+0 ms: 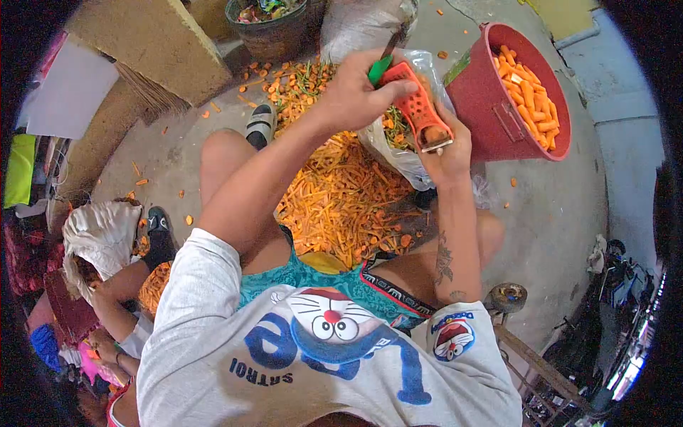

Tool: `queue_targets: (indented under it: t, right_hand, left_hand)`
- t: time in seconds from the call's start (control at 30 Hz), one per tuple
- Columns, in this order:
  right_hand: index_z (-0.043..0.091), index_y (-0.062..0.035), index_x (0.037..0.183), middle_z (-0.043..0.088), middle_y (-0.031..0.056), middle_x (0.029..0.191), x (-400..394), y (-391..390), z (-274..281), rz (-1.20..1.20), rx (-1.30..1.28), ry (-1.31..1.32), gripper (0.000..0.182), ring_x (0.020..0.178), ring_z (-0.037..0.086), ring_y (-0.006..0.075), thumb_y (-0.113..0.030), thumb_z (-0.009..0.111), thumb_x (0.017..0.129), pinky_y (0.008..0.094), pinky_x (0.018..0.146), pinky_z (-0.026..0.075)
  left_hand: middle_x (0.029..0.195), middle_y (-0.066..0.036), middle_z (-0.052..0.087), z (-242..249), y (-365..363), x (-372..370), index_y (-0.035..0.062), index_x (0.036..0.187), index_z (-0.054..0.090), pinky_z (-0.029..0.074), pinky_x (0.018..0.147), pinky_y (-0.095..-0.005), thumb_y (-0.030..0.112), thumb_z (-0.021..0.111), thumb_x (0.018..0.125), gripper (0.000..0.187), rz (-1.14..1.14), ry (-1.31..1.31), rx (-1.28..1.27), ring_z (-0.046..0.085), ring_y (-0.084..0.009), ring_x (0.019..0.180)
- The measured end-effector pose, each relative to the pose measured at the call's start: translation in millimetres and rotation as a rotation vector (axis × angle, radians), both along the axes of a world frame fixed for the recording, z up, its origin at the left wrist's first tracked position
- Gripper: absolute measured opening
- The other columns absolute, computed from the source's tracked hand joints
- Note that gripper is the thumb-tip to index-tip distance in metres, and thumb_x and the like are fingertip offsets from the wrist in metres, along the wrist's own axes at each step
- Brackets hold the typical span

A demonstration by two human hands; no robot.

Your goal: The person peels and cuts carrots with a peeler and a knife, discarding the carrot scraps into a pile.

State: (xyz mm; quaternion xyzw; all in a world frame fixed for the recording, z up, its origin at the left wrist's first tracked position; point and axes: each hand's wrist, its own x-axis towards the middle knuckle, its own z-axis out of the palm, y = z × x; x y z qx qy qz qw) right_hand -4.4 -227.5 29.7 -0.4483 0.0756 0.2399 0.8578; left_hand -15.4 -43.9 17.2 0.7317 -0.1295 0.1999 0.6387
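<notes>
My left hand (pixel 359 92) is closed around a knife with a green handle (pixel 380 70), its dark blade pointing up and away. The thumb of that hand also presses on an orange-red peeler (pixel 415 98) with a perforated handle and a metal blade at its near end. From below, my right hand (pixel 453 149) supports the peeler's blade end, its fingers mostly hidden behind it. A clear plastic bag (pixel 407 162) with green and orange scraps stands just beyond. Between my legs, a large heap of carrot peelings (pixel 338 192) spreads over the floor, with carrot ends and green tops farther away.
To the right, a red bucket (pixel 484 139) leans, holding peeled carrots (pixel 530 96). A dark bin (pixel 269 37) and a whitish sack (pixel 359 28) are at the back. At lower left sits another person, a hand (pixel 107 349) showing. A metal frame (pixel 541 370) stands at lower right.
</notes>
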Motion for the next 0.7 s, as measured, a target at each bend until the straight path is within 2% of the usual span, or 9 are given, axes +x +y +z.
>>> queue_targets:
  t: [0.1, 0.17, 0.27, 0.4, 0.43, 0.5, 0.57, 0.63, 0.7]
  right_hand:
    - [0.056, -0.0023, 0.125, 0.059, 0.0062, 0.095, 7, -25, -23, 0.209, 0.031, -0.109, 0.033, 0.073, 0.048, 0.0147, -0.025, 0.041, 0.106, 0.0276, 0.063, 0.039]
    - [0.056, -0.0018, 0.125, 0.057, 0.0054, 0.092, 8, -27, -20, 0.259, 0.061, -0.131, 0.033, 0.072, 0.048, 0.0143, -0.025, 0.042, 0.106, 0.0274, 0.063, 0.039]
    - [0.056, -0.0014, 0.124, 0.056, 0.0048, 0.088, 13, -27, -24, 0.261, 0.066, -0.14, 0.034, 0.072, 0.048, 0.0133, -0.026, 0.044, 0.105, 0.0268, 0.061, 0.039]
    - [0.055, -0.0014, 0.128, 0.057, 0.0037, 0.086, -4, -5, 6, -0.018, -0.127, -0.064, 0.037, 0.071, 0.05, 0.0113, -0.028, 0.047, 0.104, 0.0255, 0.059, 0.038]
    - [0.055, -0.0014, 0.128, 0.057, 0.0037, 0.086, -2, -10, 2, -0.017, -0.131, -0.06, 0.037, 0.071, 0.05, 0.0113, -0.028, 0.047, 0.104, 0.0255, 0.059, 0.038]
    - [0.058, 0.0004, 0.13, 0.065, 0.0073, 0.099, 3, -27, -15, 0.243, 0.057, -0.16, 0.038, 0.08, 0.061, 0.015, -0.025, 0.049, 0.104, 0.0292, 0.07, 0.05]
    - [0.057, 0.0017, 0.132, 0.067, 0.0086, 0.105, 20, -41, -36, 0.391, 0.241, -0.148, 0.04, 0.086, 0.064, 0.0165, -0.024, 0.049, 0.103, 0.0303, 0.075, 0.052]
    - [0.056, 0.003, 0.134, 0.068, 0.01, 0.111, 22, -38, -32, 0.533, 0.421, -0.143, 0.042, 0.091, 0.066, 0.0179, -0.024, 0.05, 0.103, 0.0313, 0.08, 0.053]
    - [0.058, 0.0012, 0.128, 0.059, 0.0034, 0.088, 9, -25, -18, 0.18, -0.002, -0.113, 0.039, 0.068, 0.051, 0.0112, -0.028, 0.048, 0.103, 0.0255, 0.059, 0.041]
  left_hand:
    - [0.082, 0.0, 0.07, -4, 18, 14, 0.0026, 0.095, 0.07, 0.053, 0.07, -0.0279, 0.011, 0.077, 0.088, 0.013, 0.12, -0.072, 0.073, 0.062, -0.0079, 0.076]
    - [0.076, -0.003, 0.069, -2, 43, 30, 0.0007, 0.093, 0.07, 0.053, 0.067, -0.0296, 0.013, 0.077, 0.085, 0.016, 0.338, -0.07, -0.15, 0.061, -0.0093, 0.068]
    - [0.083, -0.001, 0.071, -17, 56, 36, 0.0021, 0.095, 0.07, 0.054, 0.069, -0.0282, 0.015, 0.077, 0.088, 0.016, 0.447, -0.014, -0.131, 0.064, -0.0093, 0.074]
    - [0.084, -0.002, 0.072, -17, 0, 9, 0.0021, 0.098, 0.07, 0.054, 0.068, -0.0291, 0.014, 0.075, 0.091, 0.015, 0.181, -0.106, 0.035, 0.066, -0.0116, 0.072]
    - [0.085, -0.002, 0.072, -12, 4, 9, 0.0025, 0.099, 0.069, 0.054, 0.067, -0.0289, 0.015, 0.074, 0.091, 0.015, 0.245, -0.133, 0.144, 0.066, -0.0118, 0.071]
    - [0.085, -0.002, 0.072, -18, 23, 14, 0.0029, 0.099, 0.069, 0.054, 0.067, -0.0287, 0.016, 0.074, 0.092, 0.015, 0.307, -0.144, 0.253, 0.066, -0.0121, 0.07]
    - [0.085, -0.002, 0.07, -26, 63, 43, 0.0045, 0.097, 0.068, 0.053, 0.066, -0.0278, 0.018, 0.076, 0.091, 0.017, 0.329, -0.082, -0.186, 0.063, -0.0105, 0.069]
    - [0.085, -0.001, 0.068, -16, 53, 32, 0.0058, 0.095, 0.067, 0.052, 0.066, -0.0273, 0.018, 0.077, 0.09, 0.016, 0.333, -0.008, -0.276, 0.061, -0.009, 0.07]
    - [0.084, 0.0, 0.068, -11, 12, 8, 0.0052, 0.094, 0.067, 0.052, 0.067, -0.0276, 0.016, 0.077, 0.09, 0.016, 0.33, -0.034, -0.003, 0.062, -0.0084, 0.072]
